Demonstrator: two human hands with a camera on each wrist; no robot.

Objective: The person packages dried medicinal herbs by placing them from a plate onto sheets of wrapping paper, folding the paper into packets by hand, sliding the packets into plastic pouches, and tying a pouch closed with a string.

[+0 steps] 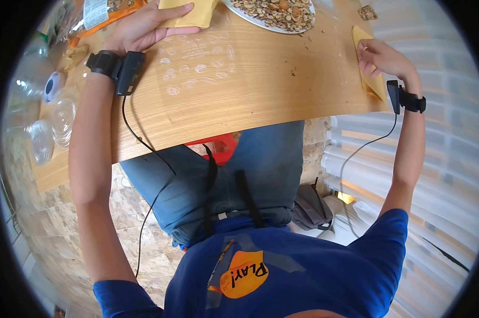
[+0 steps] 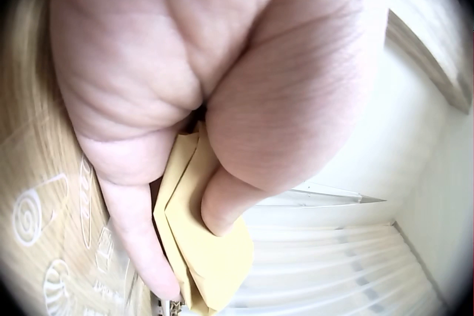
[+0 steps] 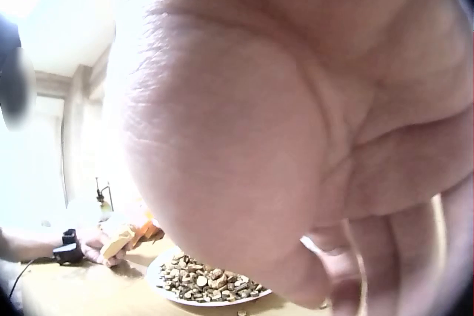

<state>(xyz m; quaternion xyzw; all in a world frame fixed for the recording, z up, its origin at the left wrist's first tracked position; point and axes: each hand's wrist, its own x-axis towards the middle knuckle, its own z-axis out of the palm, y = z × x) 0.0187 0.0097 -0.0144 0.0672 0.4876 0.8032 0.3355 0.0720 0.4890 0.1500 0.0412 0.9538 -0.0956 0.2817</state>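
Head view: left hand (image 1: 146, 27) grips one yellow envelope (image 1: 189, 13); right hand (image 1: 379, 58) pinches another envelope (image 1: 362, 36).

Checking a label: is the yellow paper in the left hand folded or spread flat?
Folded. The yellow paper shows stacked layers meeting at a crease, and the left hand pinches it between thumb and finger.

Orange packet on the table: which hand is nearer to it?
Left. The left hand is just beside the orange packet and holds a yellow envelope. The right hand is far across the table.
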